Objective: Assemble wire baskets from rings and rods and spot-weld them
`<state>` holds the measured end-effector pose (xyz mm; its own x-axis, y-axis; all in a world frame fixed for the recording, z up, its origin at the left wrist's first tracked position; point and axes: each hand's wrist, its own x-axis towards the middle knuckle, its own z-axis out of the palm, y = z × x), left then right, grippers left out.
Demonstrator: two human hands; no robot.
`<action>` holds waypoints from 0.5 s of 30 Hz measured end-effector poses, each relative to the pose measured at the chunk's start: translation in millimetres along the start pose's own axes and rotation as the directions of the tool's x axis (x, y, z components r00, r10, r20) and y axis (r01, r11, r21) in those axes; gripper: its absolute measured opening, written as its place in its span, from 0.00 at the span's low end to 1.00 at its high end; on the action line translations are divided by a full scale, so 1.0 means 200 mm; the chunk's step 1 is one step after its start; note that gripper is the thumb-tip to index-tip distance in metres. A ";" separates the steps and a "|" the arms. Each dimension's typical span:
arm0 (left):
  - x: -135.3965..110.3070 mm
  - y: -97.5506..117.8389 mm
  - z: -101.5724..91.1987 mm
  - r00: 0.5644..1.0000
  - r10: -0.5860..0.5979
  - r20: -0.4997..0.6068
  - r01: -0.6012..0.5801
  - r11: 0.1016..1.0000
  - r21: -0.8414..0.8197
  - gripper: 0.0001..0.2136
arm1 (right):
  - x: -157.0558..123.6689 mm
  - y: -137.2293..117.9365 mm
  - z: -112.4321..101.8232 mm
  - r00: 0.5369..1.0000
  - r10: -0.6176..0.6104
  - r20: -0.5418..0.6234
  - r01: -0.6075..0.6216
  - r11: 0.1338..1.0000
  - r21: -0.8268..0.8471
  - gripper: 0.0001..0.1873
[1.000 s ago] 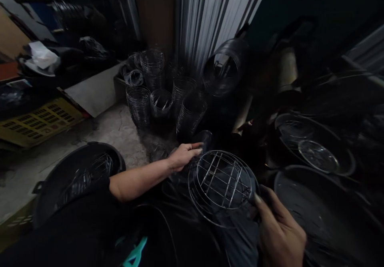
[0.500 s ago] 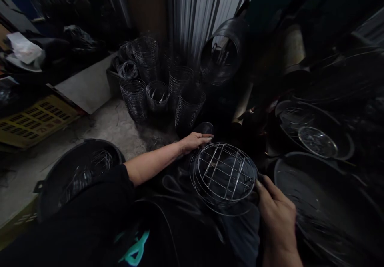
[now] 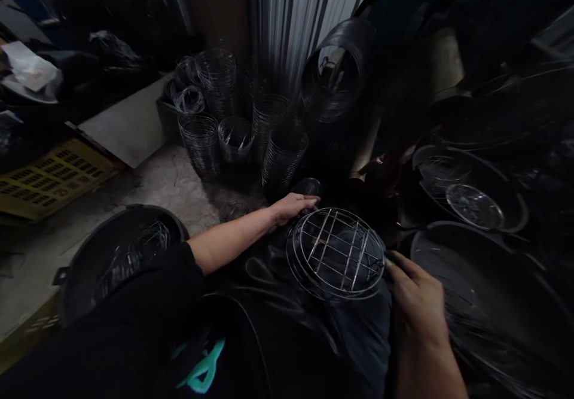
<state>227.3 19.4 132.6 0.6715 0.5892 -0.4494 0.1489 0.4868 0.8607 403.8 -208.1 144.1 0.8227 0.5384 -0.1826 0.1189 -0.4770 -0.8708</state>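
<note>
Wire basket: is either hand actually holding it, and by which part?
The right hand grips the wire basket at its right rim. The left hand rests at its far-left rim; a grip cannot be told.

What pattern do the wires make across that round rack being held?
A criss-cross grid of silvery wires inside round rings on the wire rack, best seen in the head view.
</note>
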 end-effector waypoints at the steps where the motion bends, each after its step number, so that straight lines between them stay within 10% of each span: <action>1: 0.00 0.00 0.00 1.000 -0.002 0.011 0.003 1.000 -0.005 0.18 | 0.00 0.03 0.00 0.997 0.070 0.030 -0.072 0.996 0.056 0.30; 6: 0.02 0.00 0.00 0.995 -0.005 0.096 0.005 1.000 -0.001 0.34 | -0.06 0.05 -0.02 0.972 0.183 0.146 -0.205 0.967 0.154 0.32; 15: 0.06 -0.04 -0.04 0.972 0.034 0.232 -0.051 0.996 0.071 0.36 | -0.05 0.08 -0.04 0.980 -0.009 0.199 0.026 0.996 -0.081 0.31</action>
<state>227.7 28.2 117.6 0.8261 0.4396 -0.3526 0.1657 0.4085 0.8976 401.6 -227.4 136.2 0.6948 0.6700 -0.2616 0.1850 -0.5179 -0.8352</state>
